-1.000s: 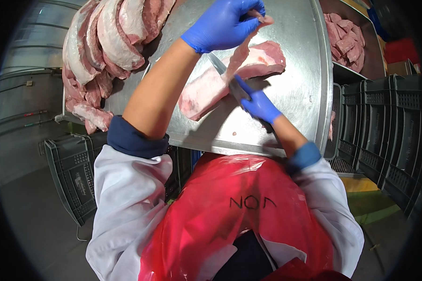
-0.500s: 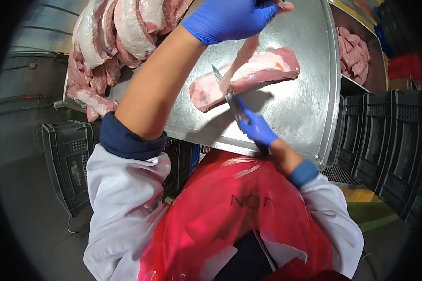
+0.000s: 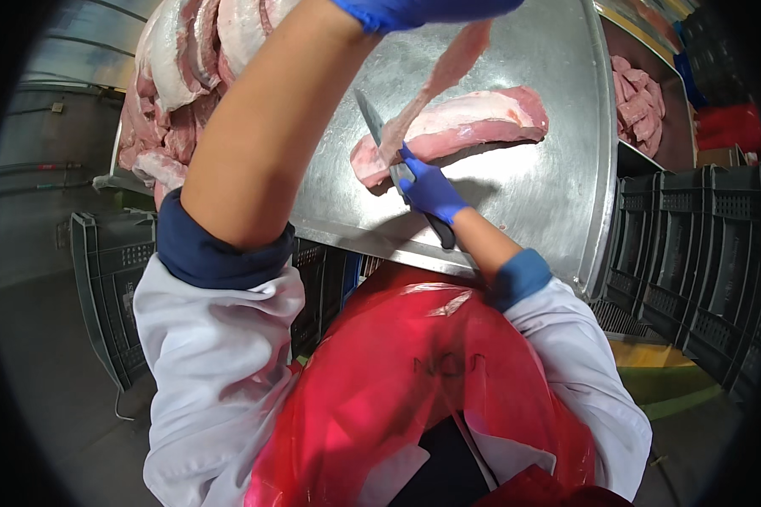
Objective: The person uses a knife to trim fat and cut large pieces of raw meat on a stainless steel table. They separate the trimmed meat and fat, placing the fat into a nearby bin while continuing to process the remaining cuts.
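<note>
My right hand (image 3: 435,193), in a blue glove, is closed round the black handle of a knife (image 3: 369,117). The blade points up and left, across the left end of a long pink piece of meat (image 3: 473,127) with a pale fatty side. From that end a thin strip of trimmed meat (image 3: 448,74) stretches up, pulled taut, to my left hand (image 3: 435,10). That blue-gloved hand is closed on the strip's upper part; the top edge of the picture cuts off some of the fingers.
The meat lies on a metal table (image 3: 550,203) with a raised rim. Large untrimmed meat pieces (image 3: 173,63) are heaped at the left. A metal bin (image 3: 676,106) with cut meat chunks (image 3: 641,106) stands at the right. Dark plastic crates (image 3: 676,245) are stacked below it.
My left hand has risen toward the top edge, drawing the strip higher. My right hand and the knife have moved up and left along the meat's left end.
</note>
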The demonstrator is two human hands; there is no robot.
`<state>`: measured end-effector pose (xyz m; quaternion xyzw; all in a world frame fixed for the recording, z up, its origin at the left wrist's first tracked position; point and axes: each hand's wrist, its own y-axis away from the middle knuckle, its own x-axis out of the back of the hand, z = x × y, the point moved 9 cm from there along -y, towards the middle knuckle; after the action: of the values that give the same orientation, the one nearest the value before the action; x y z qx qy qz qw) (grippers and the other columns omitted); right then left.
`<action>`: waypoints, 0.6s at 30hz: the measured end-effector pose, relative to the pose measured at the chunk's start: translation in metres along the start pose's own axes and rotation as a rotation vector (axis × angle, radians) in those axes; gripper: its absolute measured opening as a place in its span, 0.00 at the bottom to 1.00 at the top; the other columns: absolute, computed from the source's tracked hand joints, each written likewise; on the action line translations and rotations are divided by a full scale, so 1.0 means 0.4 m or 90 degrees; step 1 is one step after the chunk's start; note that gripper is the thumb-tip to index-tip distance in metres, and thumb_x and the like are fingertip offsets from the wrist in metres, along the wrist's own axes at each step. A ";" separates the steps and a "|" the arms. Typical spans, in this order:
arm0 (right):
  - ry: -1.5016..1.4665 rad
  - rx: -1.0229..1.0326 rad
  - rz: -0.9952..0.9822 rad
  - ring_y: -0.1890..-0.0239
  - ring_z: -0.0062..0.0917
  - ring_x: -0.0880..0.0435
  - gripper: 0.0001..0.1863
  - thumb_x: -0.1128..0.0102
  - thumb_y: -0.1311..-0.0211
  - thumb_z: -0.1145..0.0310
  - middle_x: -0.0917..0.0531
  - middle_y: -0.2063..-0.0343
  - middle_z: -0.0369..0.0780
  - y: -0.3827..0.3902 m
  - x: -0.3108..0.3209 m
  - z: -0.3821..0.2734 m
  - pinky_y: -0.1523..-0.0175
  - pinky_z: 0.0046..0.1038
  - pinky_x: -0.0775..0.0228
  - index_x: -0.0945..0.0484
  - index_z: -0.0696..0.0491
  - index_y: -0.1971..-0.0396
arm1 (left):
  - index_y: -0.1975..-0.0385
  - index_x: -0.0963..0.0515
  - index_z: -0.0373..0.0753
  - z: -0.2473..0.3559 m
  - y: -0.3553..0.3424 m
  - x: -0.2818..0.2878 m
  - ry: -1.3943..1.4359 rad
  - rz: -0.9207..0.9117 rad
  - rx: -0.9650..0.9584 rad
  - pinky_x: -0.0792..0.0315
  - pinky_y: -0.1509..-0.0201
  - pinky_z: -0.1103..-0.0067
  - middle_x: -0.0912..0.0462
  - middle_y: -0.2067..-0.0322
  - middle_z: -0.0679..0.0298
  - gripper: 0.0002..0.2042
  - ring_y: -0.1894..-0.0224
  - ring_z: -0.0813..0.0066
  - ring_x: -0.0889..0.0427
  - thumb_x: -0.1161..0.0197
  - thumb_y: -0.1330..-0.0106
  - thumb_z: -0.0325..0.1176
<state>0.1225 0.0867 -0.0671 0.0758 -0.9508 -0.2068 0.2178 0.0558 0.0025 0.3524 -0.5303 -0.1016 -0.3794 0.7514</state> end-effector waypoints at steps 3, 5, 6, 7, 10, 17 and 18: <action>-0.124 -0.005 -0.044 0.66 0.41 0.14 0.38 0.52 0.30 0.59 0.15 0.62 0.53 0.055 -0.066 0.014 0.58 0.41 0.22 0.54 0.38 0.23 | 0.71 0.23 0.33 0.024 -0.026 0.060 -0.052 0.016 0.014 0.33 0.75 0.81 0.24 0.82 0.65 0.04 0.79 0.85 0.31 0.36 0.38 0.24; -0.176 0.153 0.015 0.72 0.34 0.15 0.37 0.52 0.29 0.59 0.15 0.64 0.50 0.133 -0.057 -0.013 0.64 0.37 0.23 0.52 0.44 0.23 | 0.71 0.21 0.33 0.037 -0.029 0.106 -0.137 0.054 -0.026 0.30 0.74 0.80 0.20 0.81 0.63 0.04 0.78 0.82 0.26 0.35 0.38 0.26; -0.183 0.141 0.009 0.74 0.33 0.15 0.38 0.51 0.29 0.60 0.15 0.67 0.49 0.119 -0.054 -0.021 0.65 0.36 0.23 0.53 0.45 0.23 | 0.71 0.21 0.33 0.038 -0.039 0.107 -0.124 0.047 0.001 0.29 0.73 0.80 0.19 0.81 0.63 0.04 0.78 0.81 0.25 0.35 0.37 0.27; -0.189 0.127 0.007 0.76 0.31 0.16 0.38 0.51 0.29 0.61 0.16 0.69 0.48 0.105 -0.049 -0.029 0.66 0.36 0.23 0.53 0.45 0.23 | 0.71 0.21 0.33 0.047 -0.056 0.104 -0.104 0.038 0.027 0.28 0.73 0.79 0.19 0.80 0.63 0.05 0.77 0.81 0.24 0.35 0.37 0.28; -0.194 0.062 0.003 0.79 0.27 0.19 0.40 0.49 0.31 0.66 0.18 0.75 0.44 -0.024 -0.034 -0.061 0.70 0.32 0.24 0.56 0.41 0.22 | 0.71 0.20 0.34 0.074 -0.098 0.097 -0.062 0.018 -0.041 0.27 0.72 0.78 0.17 0.78 0.62 0.05 0.76 0.79 0.21 0.36 0.36 0.29; -0.260 0.035 -0.127 0.81 0.19 0.23 0.43 0.47 0.34 0.72 0.20 0.77 0.38 0.123 -0.067 -0.089 0.74 0.25 0.27 0.52 0.32 0.23 | 0.69 0.19 0.35 0.172 -0.221 0.055 -0.046 -0.012 -0.114 0.26 0.71 0.79 0.15 0.76 0.61 0.06 0.75 0.78 0.19 0.36 0.35 0.31; -0.214 0.086 -0.139 0.81 0.19 0.24 0.42 0.47 0.34 0.72 0.20 0.77 0.38 0.094 -0.077 -0.128 0.74 0.25 0.27 0.52 0.32 0.23 | 0.68 0.20 0.35 0.220 -0.254 0.011 -0.029 -0.030 -0.125 0.26 0.70 0.78 0.15 0.74 0.60 0.05 0.74 0.77 0.19 0.37 0.35 0.31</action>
<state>0.1708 0.1093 -0.0210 0.1573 -0.9716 -0.1750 0.0266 0.0122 0.0622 0.4647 -0.6075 -0.0932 -0.3929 0.6840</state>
